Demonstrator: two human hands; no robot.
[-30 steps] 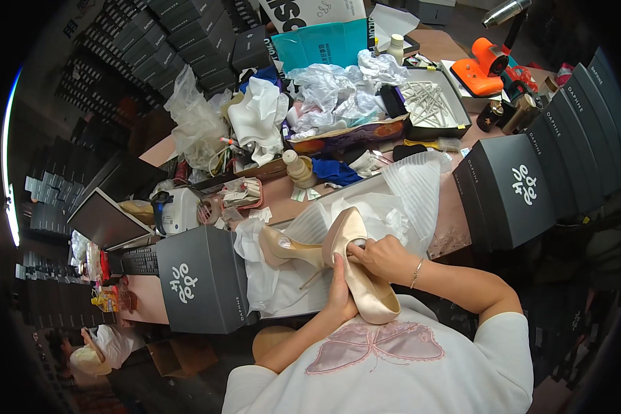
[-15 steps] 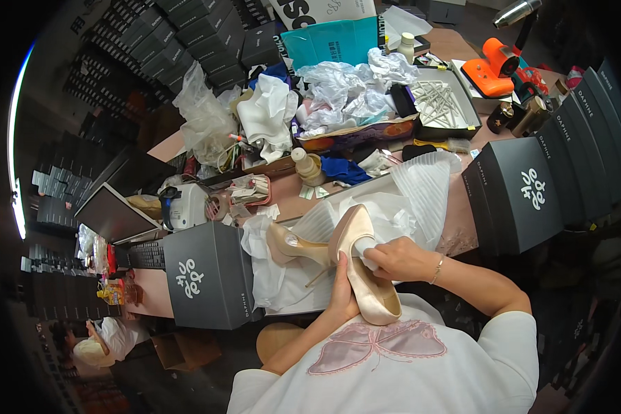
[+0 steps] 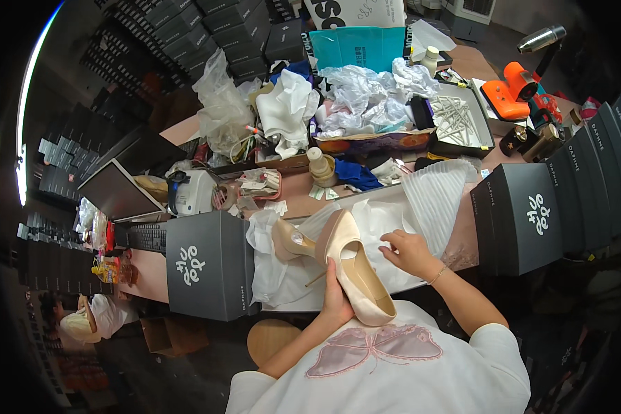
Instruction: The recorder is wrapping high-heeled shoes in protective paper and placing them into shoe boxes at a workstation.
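Note:
My left hand grips a champagne satin high-heeled shoe by its side, toe pointing away from me. White stuffing shows inside the shoe's toe. To the right of the shoe, my right hand hovers with loosely bent fingers apart and nothing visible in them. The matching high-heeled shoe lies on its side, just left of the held one. It rests on white tissue paper in an open shoebox before me.
Dark shoeboxes stand on the left and on the right. Behind the open box are a cream bottle, a blue cloth and a carton of crumpled paper. A box of white sticks and an orange device lie beyond.
My right hand has come out of the shoe's opening and moved right, its fingers loosening. The left hand still holds the shoe. The whole view has shifted slightly.

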